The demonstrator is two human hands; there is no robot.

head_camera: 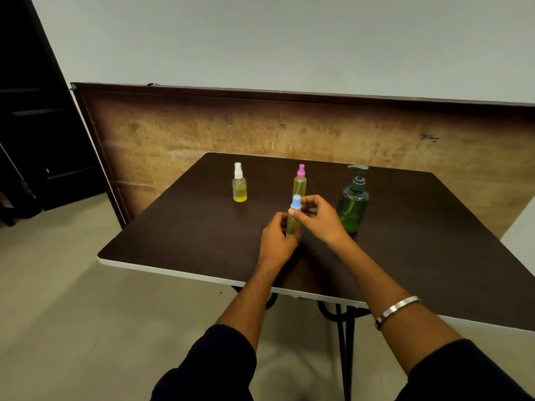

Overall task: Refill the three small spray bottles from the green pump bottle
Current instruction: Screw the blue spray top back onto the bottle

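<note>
- Mid-frame, the left hand gripped the blue-capped spray bottle; right hand fingertips pinched its cap.
- Probably unscrewing or resealing; the green pump bottle waited right.

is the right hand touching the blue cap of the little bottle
Touching. The head view shows the right hand with its fingers pinching the blue cap, while the left hand holds the bottle.

A bare, makeshift indoor room, perhaps storage or a spare office: plain white wall, pale floor, a worn wooden board leaning behind the surface's far edge, dark shelving at left.
</note>
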